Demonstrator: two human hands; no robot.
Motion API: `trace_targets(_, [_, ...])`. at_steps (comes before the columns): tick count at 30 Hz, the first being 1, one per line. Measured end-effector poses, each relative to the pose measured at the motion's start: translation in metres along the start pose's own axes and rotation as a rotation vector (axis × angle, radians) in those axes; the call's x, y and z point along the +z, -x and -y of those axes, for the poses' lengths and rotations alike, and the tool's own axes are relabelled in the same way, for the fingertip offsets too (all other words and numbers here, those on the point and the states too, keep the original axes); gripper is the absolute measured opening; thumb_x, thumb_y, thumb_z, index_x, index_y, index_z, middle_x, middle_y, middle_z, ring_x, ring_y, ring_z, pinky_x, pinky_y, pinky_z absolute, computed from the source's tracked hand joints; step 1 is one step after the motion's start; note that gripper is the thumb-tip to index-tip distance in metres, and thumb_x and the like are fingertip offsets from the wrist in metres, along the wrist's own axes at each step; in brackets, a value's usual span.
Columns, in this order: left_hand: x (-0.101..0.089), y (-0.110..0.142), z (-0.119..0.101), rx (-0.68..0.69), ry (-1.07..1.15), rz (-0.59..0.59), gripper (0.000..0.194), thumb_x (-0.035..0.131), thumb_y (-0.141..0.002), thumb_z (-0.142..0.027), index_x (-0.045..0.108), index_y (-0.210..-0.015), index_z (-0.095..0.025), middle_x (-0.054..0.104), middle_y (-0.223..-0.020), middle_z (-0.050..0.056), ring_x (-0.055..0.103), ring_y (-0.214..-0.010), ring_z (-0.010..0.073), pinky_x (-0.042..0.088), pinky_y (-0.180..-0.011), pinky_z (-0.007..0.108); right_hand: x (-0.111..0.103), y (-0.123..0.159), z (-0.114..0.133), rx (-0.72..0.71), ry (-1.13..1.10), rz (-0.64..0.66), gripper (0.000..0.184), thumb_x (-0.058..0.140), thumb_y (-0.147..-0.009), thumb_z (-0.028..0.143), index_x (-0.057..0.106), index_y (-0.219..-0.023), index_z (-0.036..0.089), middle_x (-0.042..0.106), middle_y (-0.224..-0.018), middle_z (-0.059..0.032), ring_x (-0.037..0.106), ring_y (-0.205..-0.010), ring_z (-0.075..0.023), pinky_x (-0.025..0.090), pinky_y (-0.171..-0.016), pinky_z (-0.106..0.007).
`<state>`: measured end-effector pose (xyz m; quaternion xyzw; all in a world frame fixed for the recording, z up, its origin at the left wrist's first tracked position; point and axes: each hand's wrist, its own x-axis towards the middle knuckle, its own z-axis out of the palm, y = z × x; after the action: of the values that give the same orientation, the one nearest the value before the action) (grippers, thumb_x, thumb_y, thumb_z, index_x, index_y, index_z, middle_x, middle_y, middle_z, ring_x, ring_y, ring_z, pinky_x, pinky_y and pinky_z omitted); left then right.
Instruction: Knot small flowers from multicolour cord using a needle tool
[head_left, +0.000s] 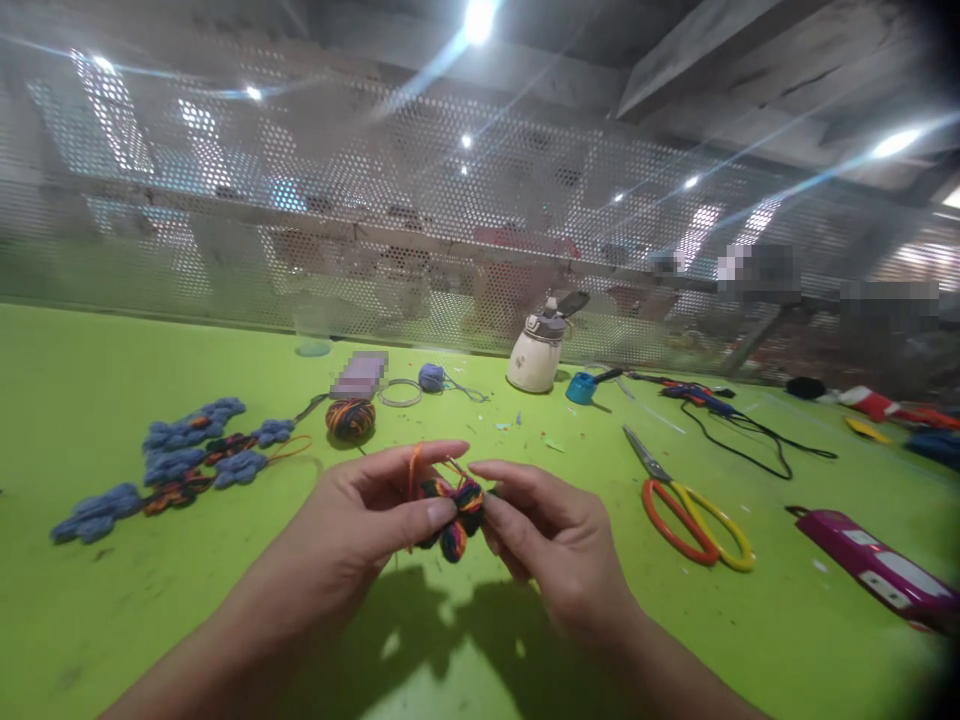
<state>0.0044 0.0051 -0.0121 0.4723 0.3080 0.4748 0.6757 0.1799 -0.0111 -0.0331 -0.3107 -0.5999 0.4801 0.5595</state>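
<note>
My left hand (360, 515) pinches a small multicoloured crochet flower (453, 542) between thumb and fingers, above the green table. Orange yarn (415, 470) loops over its raised index finger. Closed at the flower's right side, my right hand (562, 535) grips a thin crochet hook (454, 467). Only the hook's slim tip shows near the flower's top; the fingers hide most of its length. Beyond my left hand sits a ball of orange and dark yarn (350, 420). Finished blue and dark-orange crochet flowers (176, 465) lie joined to the left.
Scissors (679, 520) and a purple power strip (874, 560) lie to the right. Farther back stand a cream bottle (534, 352) and a blue tape-like holder (581, 388). A small purple yarn ball (431, 377) lies near a perforated screen (420, 250). Corded tools (697, 398) rest back right.
</note>
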Motion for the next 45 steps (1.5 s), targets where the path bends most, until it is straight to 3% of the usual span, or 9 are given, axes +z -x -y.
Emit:
trace_targets(4, [-0.005, 0.001, -0.005, -0.033, -0.065, 0.063, 0.033, 0.078, -0.069, -0.017, 0.074, -0.1, -0.027, 0.072, -0.073, -0.001, 0.065, -0.065, 0.012, 0.05, -0.062, 0.021, -0.007, -0.001, 0.008, -0.054, 0.162, 0.113, 0.031, 0.057, -0.088, 0.014, 0.067, -0.113, 0.03, 0.047, -0.06, 0.0052, 0.036, -0.051, -0.0059, 0.031, -0.047, -0.018])
trace_targets(9, [-0.009, -0.001, -0.005, -0.074, -0.091, 0.114, 0.033, 0.077, -0.07, -0.019, 0.072, -0.102, -0.027, 0.072, -0.076, -0.001, 0.065, -0.067, 0.0124, 0.05, -0.062, 0.022, -0.013, -0.003, 0.019, -0.103, 0.29, 0.212, 0.036, 0.054, -0.088, 0.01, 0.069, -0.112, 0.031, 0.065, -0.08, 0.001, 0.043, -0.058, -0.0072, 0.036, -0.053, -0.021])
trace_targets(15, [-0.006, -0.001, -0.007, -0.084, -0.122, 0.035, 0.034, 0.077, -0.07, -0.017, 0.073, -0.102, -0.024, 0.074, -0.076, 0.001, 0.064, -0.067, 0.0129, 0.05, -0.064, 0.024, -0.014, -0.005, 0.02, 0.048, 0.269, 0.193, 0.028, 0.055, -0.089, 0.017, 0.07, -0.11, 0.027, 0.051, -0.061, 0.0032, 0.032, -0.051, -0.0081, 0.029, -0.048, -0.022])
trace_targets(18, [-0.004, -0.001, -0.005, -0.07, -0.108, -0.009, 0.034, 0.078, -0.068, -0.015, 0.073, -0.1, -0.024, 0.075, -0.079, 0.001, 0.064, -0.067, 0.0126, 0.049, -0.065, 0.024, -0.014, -0.006, 0.019, 0.124, 0.25, 0.184, 0.027, 0.056, -0.088, 0.02, 0.07, -0.11, 0.026, 0.05, -0.061, 0.0026, 0.03, -0.052, -0.0086, 0.027, -0.048, -0.022])
trace_targets(24, [-0.003, -0.001, -0.003, -0.035, -0.136, -0.045, 0.027, 0.078, -0.07, -0.023, 0.075, -0.096, -0.022, 0.074, -0.077, 0.001, 0.061, -0.064, 0.0122, 0.046, -0.064, 0.025, -0.015, -0.006, 0.02, 0.099, 0.273, 0.199, 0.028, 0.056, -0.089, 0.019, 0.069, -0.113, 0.026, 0.054, -0.067, 0.0011, 0.03, -0.052, -0.0085, 0.026, -0.048, -0.023])
trace_targets(30, [0.002, 0.002, -0.004, -0.036, -0.134, -0.099, 0.028, 0.079, -0.068, -0.022, 0.075, -0.095, -0.022, 0.07, -0.067, -0.001, 0.061, -0.061, 0.0131, 0.046, -0.061, 0.026, -0.015, -0.008, 0.02, 0.14, 0.261, 0.19, 0.032, 0.058, -0.088, 0.024, 0.064, -0.119, 0.021, 0.045, -0.059, 0.0049, 0.035, -0.051, -0.0079, 0.029, -0.046, -0.022])
trace_targets(36, [-0.004, 0.0, -0.004, -0.039, -0.122, -0.031, 0.031, 0.079, -0.068, -0.021, 0.073, -0.098, -0.024, 0.068, -0.068, -0.002, 0.063, -0.06, 0.0131, 0.048, -0.059, 0.025, -0.021, -0.012, 0.024, 0.202, 0.311, 0.207, 0.028, 0.06, -0.086, 0.026, 0.066, -0.112, 0.017, 0.049, -0.056, 0.0046, 0.037, -0.047, -0.007, 0.03, -0.043, -0.021])
trace_targets(45, [-0.001, 0.003, -0.012, -0.073, -0.116, -0.061, 0.03, 0.08, -0.066, -0.021, 0.074, -0.096, -0.021, 0.066, -0.066, -0.001, 0.063, -0.058, 0.0133, 0.049, -0.058, 0.026, -0.031, -0.012, 0.038, 0.049, 0.598, 0.23, 0.018, 0.059, -0.086, 0.026, 0.073, -0.093, 0.017, 0.059, -0.06, -0.0007, 0.05, -0.053, -0.0112, 0.04, -0.049, -0.024])
